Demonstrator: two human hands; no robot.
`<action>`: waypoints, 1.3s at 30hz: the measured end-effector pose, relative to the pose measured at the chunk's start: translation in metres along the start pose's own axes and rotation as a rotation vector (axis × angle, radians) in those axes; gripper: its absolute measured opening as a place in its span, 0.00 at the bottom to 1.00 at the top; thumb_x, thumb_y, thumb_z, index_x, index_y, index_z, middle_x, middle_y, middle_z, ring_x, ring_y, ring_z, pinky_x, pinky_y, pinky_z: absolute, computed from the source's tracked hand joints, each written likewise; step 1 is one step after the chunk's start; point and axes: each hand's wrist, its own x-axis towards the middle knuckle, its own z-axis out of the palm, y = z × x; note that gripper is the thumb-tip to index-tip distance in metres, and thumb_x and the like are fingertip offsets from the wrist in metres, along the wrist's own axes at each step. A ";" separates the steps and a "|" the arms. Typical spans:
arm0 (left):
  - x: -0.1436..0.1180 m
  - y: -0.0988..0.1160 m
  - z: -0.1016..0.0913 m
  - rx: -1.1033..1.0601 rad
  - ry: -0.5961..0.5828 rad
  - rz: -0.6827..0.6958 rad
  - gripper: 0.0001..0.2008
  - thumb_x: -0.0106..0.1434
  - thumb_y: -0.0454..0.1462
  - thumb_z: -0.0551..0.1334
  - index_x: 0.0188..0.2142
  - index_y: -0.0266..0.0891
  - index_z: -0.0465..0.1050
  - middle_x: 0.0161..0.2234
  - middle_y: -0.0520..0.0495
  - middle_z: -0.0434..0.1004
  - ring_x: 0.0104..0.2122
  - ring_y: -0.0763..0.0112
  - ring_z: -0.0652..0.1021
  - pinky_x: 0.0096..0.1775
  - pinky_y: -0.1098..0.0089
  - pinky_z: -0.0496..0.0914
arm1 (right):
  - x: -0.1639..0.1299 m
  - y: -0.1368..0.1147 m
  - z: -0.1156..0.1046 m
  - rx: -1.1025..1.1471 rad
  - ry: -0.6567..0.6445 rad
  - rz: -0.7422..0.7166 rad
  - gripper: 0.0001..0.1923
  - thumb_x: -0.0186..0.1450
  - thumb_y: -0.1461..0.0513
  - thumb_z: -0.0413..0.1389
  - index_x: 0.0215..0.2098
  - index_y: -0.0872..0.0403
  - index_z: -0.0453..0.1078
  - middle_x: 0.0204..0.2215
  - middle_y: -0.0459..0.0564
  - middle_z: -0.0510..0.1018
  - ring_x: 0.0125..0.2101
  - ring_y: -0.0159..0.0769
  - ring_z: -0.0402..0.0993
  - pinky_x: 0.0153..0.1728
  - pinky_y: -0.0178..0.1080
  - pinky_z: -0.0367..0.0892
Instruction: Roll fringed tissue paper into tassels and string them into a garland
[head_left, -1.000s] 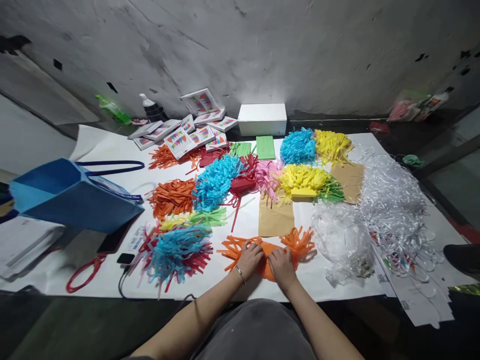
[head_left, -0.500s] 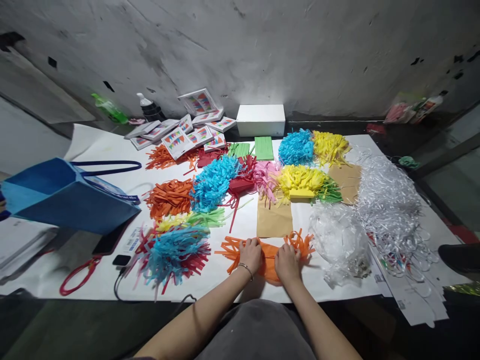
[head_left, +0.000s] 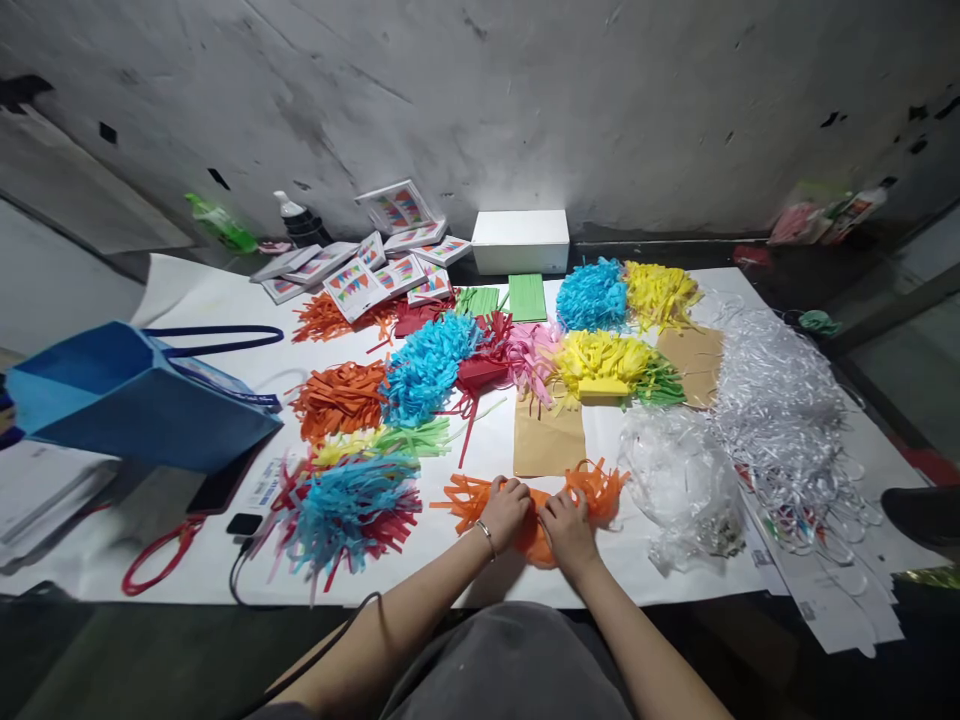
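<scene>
An orange fringed paper piece [head_left: 600, 489] lies on the white sheet [head_left: 480, 540] at the near edge, its cut strips fanning left and right. My left hand [head_left: 505, 511] grips its middle from the left; a bracelet sits on that wrist. My right hand [head_left: 568, 531] presses and pinches the same paper from the right, close beside the left hand. A tan paper bag [head_left: 548, 443] lies flat just beyond the hands.
Piles of fringed paper in blue [head_left: 429, 364], orange [head_left: 339, 396], yellow [head_left: 600, 358], red and green cover the middle. Clear plastic wrappers [head_left: 772, 400] heap at the right. A blue tote bag [head_left: 127, 395] stands left. Card packs [head_left: 375, 268] and a white box [head_left: 520, 240] sit at the back.
Both hands have drawn closer together on the orange paper, bunching its middle; the fringed ends have lifted slightly. Everything else stays put.
</scene>
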 end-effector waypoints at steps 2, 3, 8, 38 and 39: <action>-0.007 0.003 0.000 -0.018 0.005 0.053 0.09 0.66 0.34 0.54 0.35 0.38 0.73 0.37 0.46 0.72 0.41 0.63 0.68 0.50 0.57 0.57 | 0.003 -0.001 0.003 0.020 0.044 -0.012 0.07 0.65 0.66 0.52 0.34 0.49 0.71 0.32 0.46 0.75 0.40 0.39 0.66 0.56 0.50 0.45; -0.012 0.005 0.002 -0.035 0.000 0.099 0.08 0.66 0.34 0.54 0.37 0.39 0.73 0.38 0.46 0.72 0.41 0.65 0.69 0.50 0.59 0.58 | 0.005 0.000 0.003 0.030 0.073 -0.007 0.08 0.65 0.66 0.52 0.32 0.50 0.71 0.30 0.45 0.75 0.39 0.38 0.66 0.55 0.49 0.45; -0.032 0.014 0.013 -0.119 -0.018 0.067 0.10 0.65 0.34 0.55 0.45 0.40 0.70 0.48 0.43 0.70 0.46 0.62 0.68 0.46 0.62 0.62 | 0.007 0.025 -0.011 0.062 0.304 0.143 0.10 0.66 0.64 0.50 0.31 0.51 0.72 0.29 0.45 0.76 0.37 0.37 0.68 0.51 0.46 0.51; -0.003 0.051 -0.172 -1.703 -0.356 -0.332 0.20 0.50 0.50 0.68 0.25 0.33 0.70 0.16 0.57 0.63 0.15 0.83 0.59 0.19 0.77 0.51 | -0.005 -0.012 -0.183 0.239 0.468 -0.363 0.14 0.66 0.68 0.50 0.47 0.54 0.71 0.34 0.51 0.78 0.37 0.37 0.72 0.47 0.48 0.63; -0.006 0.052 -0.171 -1.738 -0.322 -0.337 0.20 0.50 0.49 0.68 0.25 0.34 0.69 0.15 0.57 0.63 0.14 0.83 0.60 0.19 0.77 0.51 | -0.004 -0.017 -0.182 0.317 0.466 -0.316 0.13 0.66 0.68 0.51 0.46 0.53 0.72 0.33 0.51 0.78 0.36 0.37 0.72 0.45 0.47 0.65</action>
